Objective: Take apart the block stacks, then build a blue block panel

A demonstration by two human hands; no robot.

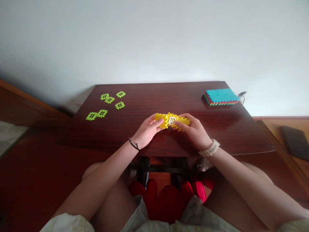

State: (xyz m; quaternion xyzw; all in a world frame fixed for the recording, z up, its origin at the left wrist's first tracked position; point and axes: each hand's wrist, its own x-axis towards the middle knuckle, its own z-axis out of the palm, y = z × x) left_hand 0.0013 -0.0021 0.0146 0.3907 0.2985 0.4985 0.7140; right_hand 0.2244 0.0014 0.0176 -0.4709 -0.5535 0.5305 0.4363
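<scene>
Above the front middle of the table, my left hand (pixel 147 129) grips a yellow interlocking panel (pixel 161 118) with notched edges, its thumb pressed on the face. My right hand (pixel 194 129) is closed on another yellow interlocking panel (pixel 183 120), which bears a white window grid (pixel 172 120). The two panels meet at an angle between my hands. Whether their teeth are fully locked cannot be made out. Fingers behind the panels are mostly hidden.
On the dark wooden table (pixel 159 96), several green window-shaped pieces (pixel 109 100) lie at the left. A stack of large notched panels (pixel 220 96), turquoise on top, sits at the back right. A pale wall (pixel 154 42) rises behind the table.
</scene>
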